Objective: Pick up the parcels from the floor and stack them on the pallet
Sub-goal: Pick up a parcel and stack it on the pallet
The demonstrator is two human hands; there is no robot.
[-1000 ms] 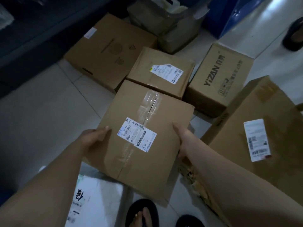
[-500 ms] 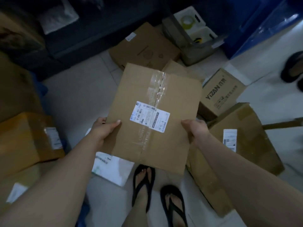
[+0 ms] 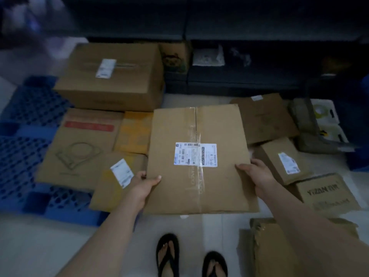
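The person holds a box (image 3: 199, 158) level in front of the body with both hands. The left hand (image 3: 142, 186) clamps the box's near left edge, thumb on top and fingers hidden beneath. The right hand (image 3: 257, 176) clamps the right edge the same way, thumb lying on the top face. A white label (image 3: 195, 154) sits across the clear tape seam in the middle of the top.

The box hangs over the floor (image 3: 40, 246), just right of the blue pallet (image 3: 26, 136). Its left edge covers part of the parcels already on the pallet. Whether it touches them cannot be told.

On the pallet a big carton (image 3: 111, 76) stands at the back. A flat carton (image 3: 79, 148) with a red stripe lies before it, beside a yellow parcel (image 3: 133, 132) and a tagged parcel (image 3: 115, 182).

On the floor to the right lie a thin carton (image 3: 265, 116), a small parcel (image 3: 283, 158), a YIZAN box (image 3: 325, 192) and a torn carton (image 3: 279, 246). The person's feet in black sandals (image 3: 167, 254) stand below the box.
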